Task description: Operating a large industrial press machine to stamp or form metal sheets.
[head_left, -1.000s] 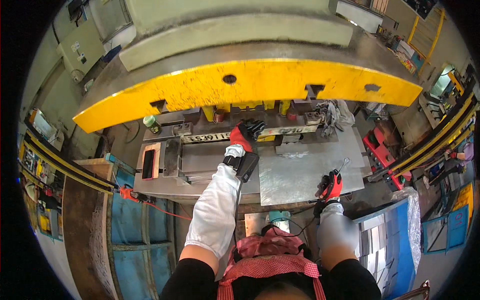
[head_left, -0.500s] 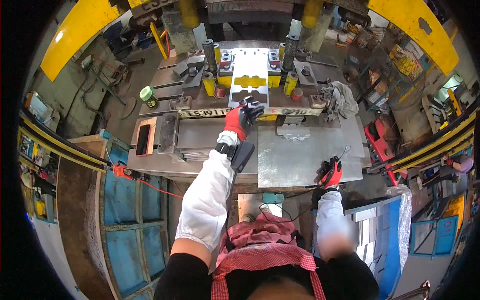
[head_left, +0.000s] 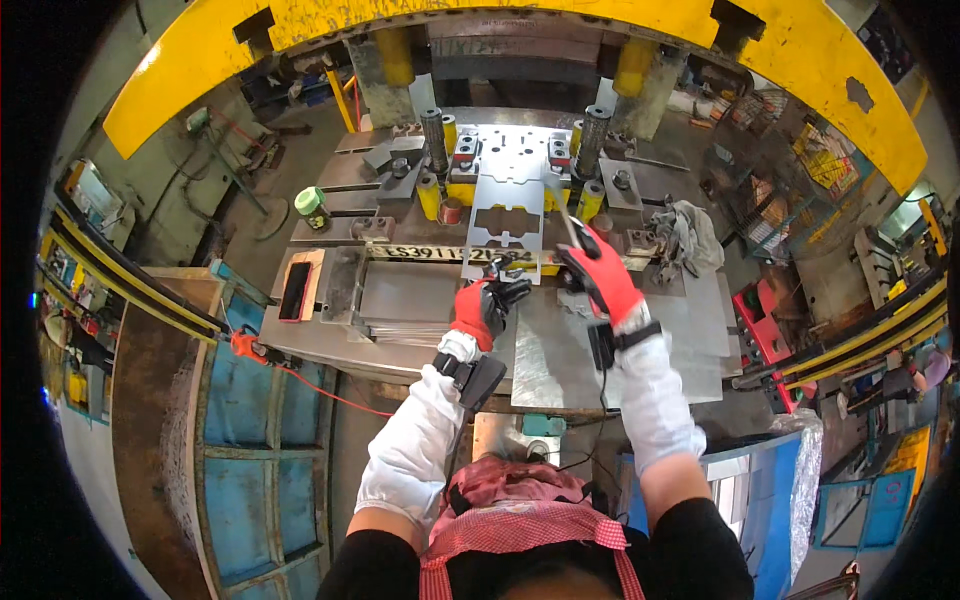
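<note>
Workshop floor and machines surround a press, whose yellow beam (head_left: 180, 70) arches across the top of the view. Below it spreads the steel bench (head_left: 300, 340), with a blue rack (head_left: 245, 505) standing on the floor at its left. On the bench, a die (head_left: 461, 190) with dark posts and yellow blocks lies behind a marked bar (head_left: 430, 254).

At the front right lies a pale sheet (head_left: 660, 350); a stack (head_left: 410, 332) of thin plates sits at the left. Silvery and flat, the strip (head_left: 508, 192) runs through the middle of the die and out over the bar, pierced by small holes at its far end and broad dark cut-outs nearer.

A grey rag (head_left: 695, 235) is heaped at the die's right. The left hand (head_left: 483, 308), gloved red and black, has its fingers half curled at the strip's near end, partly covering it; I cannot tell whether they pinch it. The right hand (head_left: 602, 275) wraps its fingers around a slim tool (head_left: 572, 228), blurred, which points toward the strip's right edge and blocks part of the die. Far left stands a green-capped jar (head_left: 311, 205).
</note>
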Available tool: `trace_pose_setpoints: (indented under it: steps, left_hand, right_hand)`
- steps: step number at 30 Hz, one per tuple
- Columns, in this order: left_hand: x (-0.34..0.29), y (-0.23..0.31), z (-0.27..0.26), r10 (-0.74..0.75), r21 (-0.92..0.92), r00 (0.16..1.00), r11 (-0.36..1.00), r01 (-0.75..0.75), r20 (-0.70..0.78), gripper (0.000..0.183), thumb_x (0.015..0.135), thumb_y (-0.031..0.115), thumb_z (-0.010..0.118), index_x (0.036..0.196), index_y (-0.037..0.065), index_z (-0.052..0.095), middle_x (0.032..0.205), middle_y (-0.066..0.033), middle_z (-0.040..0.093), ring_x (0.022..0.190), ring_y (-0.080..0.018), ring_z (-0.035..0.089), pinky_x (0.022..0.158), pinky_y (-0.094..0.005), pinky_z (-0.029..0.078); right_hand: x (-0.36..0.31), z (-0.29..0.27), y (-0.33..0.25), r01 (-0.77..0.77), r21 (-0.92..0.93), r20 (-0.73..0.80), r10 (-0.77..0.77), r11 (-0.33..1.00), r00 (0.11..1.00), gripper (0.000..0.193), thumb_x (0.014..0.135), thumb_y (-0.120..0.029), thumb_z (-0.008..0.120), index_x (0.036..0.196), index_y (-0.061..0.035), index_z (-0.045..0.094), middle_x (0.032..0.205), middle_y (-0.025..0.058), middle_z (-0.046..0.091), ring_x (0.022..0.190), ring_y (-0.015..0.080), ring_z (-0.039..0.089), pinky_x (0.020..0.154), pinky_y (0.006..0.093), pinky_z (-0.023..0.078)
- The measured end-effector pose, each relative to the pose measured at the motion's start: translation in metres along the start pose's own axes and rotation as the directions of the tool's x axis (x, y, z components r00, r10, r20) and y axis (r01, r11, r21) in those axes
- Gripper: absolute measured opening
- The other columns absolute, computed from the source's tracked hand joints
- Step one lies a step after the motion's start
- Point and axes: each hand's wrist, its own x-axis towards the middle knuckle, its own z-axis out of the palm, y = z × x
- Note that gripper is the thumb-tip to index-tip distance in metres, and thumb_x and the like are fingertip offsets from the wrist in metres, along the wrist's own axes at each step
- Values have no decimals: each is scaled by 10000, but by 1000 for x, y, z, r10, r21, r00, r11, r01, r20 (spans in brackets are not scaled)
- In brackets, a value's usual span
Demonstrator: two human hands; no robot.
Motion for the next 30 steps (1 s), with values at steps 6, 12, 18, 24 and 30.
trace_pose_setpoints:
  steps: [6, 12, 18, 24, 30]
  left_hand:
    - [12, 60, 30, 18, 547, 989, 834, 64, -143, 293, 808, -24, 443, 1054, -27, 601, 980, -141, 654, 870, -194, 650, 752, -270, 522]
    - [-84, 71, -53, -57, 743, 994, 662, 104, -89, 295, 750, 127, 536, 1015, 86, 658, 886, -83, 675, 862, -231, 639, 796, -339, 469]
    - [-321, 160, -110, -483, -225, 503, 843, 489, -717, 238, 791, 125, 576, 990, -5, 574, 859, -89, 615, 708, -196, 585, 662, -305, 472]
    - [-408, 219, -214, -293, -271, 29, 915, 300, -956, 300, 839, 187, 536, 1069, -5, 550, 948, -94, 596, 765, -182, 578, 702, -304, 471]
    - [-354, 269, -341, 18, -106, -305, 917, 386, -952, 368, 873, 269, 498, 1134, 13, 544, 1059, -107, 580, 861, -187, 571, 782, -313, 463]
  right_hand:
    - [89, -20, -14, -198, -137, 165, 220, 970, 962, 302, 836, -361, 573, 790, -64, 547, 446, 22, 444, 276, 139, 382, 305, 286, 298]
    - [-17, -19, -11, -138, 254, 99, 116, 957, 988, 291, 863, -191, 562, 1115, -54, 514, 727, -14, 559, 495, 44, 448, 450, 196, 360]
    - [-140, -83, 45, -294, 236, -84, 321, 926, 943, 393, 861, -148, 546, 1234, -53, 469, 772, 40, 604, 476, 54, 440, 436, 211, 373]
    - [-161, -98, 88, -420, 250, -98, 454, 872, 886, 380, 864, -165, 548, 1222, -63, 476, 789, 44, 613, 486, 59, 443, 434, 224, 380]
    - [-136, -102, 126, -409, 261, -83, 443, 874, 893, 324, 878, -227, 533, 1160, -67, 533, 845, 51, 631, 555, 86, 536, 465, 221, 402]
